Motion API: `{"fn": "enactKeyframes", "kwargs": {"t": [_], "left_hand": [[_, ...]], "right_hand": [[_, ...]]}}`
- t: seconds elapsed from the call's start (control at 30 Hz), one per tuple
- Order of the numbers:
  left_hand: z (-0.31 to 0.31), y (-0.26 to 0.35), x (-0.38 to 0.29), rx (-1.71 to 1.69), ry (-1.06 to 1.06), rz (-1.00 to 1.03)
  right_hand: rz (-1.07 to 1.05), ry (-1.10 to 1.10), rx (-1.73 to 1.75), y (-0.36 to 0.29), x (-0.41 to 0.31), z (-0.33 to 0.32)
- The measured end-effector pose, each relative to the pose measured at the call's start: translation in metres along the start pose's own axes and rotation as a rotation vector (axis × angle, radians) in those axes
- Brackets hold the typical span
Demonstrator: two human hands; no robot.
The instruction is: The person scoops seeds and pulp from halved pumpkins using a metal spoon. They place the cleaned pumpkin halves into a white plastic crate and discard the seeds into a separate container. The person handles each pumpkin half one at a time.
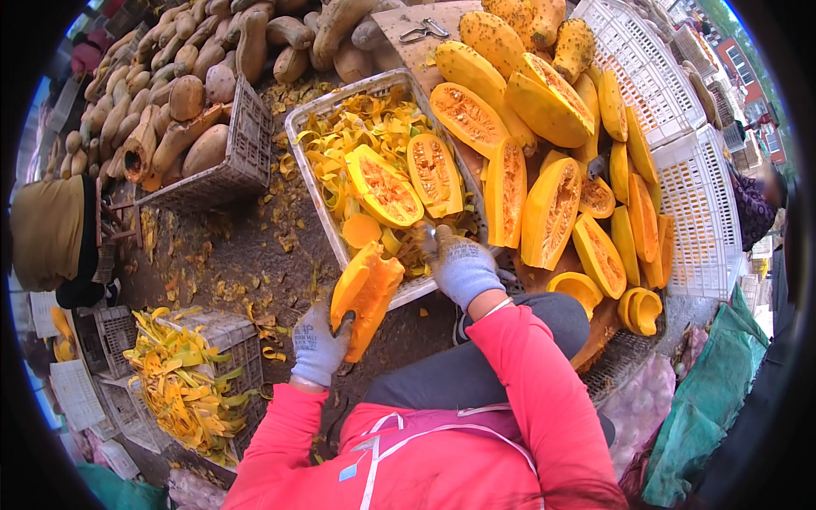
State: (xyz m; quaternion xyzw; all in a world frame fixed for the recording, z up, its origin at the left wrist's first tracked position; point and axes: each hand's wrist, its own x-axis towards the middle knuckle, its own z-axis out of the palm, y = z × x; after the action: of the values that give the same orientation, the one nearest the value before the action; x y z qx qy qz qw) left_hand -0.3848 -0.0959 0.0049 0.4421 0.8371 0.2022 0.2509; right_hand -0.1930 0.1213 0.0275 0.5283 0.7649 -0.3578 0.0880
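Note:
My left hand (319,341), in a light grey-blue work glove, grips a peeled orange pumpkin piece (364,299) with a hollowed, uneven inner face. The piece is held tilted, at the near edge of a white plastic crate (312,191). My right hand (466,264), gloved the same way, is closed around a small metal tool (429,239) over the crate's near right corner. Fingers and blur hide the tool's exact kind. Inside the crate, two peeled pumpkin halves (384,187) with seeds and stringy pulp rest on yellow peelings (350,124).
Peeled pumpkin halves (551,213) crowd a board on the right, where a peeler (424,30) lies at the far end. Unpeeled pumpkins (252,41) are heaped at the back left. Peelings (185,389) cover a crate at lower left. Someone in a tan top (48,233) sits far left.

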Motion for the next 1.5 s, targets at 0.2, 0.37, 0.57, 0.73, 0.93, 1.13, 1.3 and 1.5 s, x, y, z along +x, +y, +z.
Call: {"fn": "enactKeyframes", "kwargs": {"t": [0.2,0.37,0.57,0.73,0.93,1.13,1.3,1.5], "left_hand": [[-0.002,0.003,0.002,-0.020,0.021,0.091],[-0.003,0.009,0.001,0.092,-0.122,-0.009],[-0.005,0.007,0.001,-0.152,-0.074,-0.033],[-0.004,0.003,-0.002,-0.140,-0.105,-0.031],[-0.003,0.003,-0.004,-0.240,-0.140,-0.033],[0.002,-0.003,-0.003,-0.315,-0.174,-0.075],[0.005,-0.003,-0.006,-0.624,-0.196,-0.137],[0.000,-0.005,-0.001,-0.576,-0.204,-0.120]], "right_hand": [[-0.056,0.167,0.241,0.011,0.002,0.004],[-0.031,0.023,0.242,-0.003,-0.013,0.010],[0.139,0.080,-0.074,0.003,-0.014,-0.006],[-0.151,0.069,0.228,0.002,-0.017,-0.005],[0.028,0.070,0.017,-0.001,-0.016,-0.010],[-0.045,-0.037,0.168,0.011,-0.013,-0.009],[0.011,-0.004,0.224,0.018,-0.008,-0.003],[-0.024,-0.048,0.175,0.016,-0.014,-0.006]]}}
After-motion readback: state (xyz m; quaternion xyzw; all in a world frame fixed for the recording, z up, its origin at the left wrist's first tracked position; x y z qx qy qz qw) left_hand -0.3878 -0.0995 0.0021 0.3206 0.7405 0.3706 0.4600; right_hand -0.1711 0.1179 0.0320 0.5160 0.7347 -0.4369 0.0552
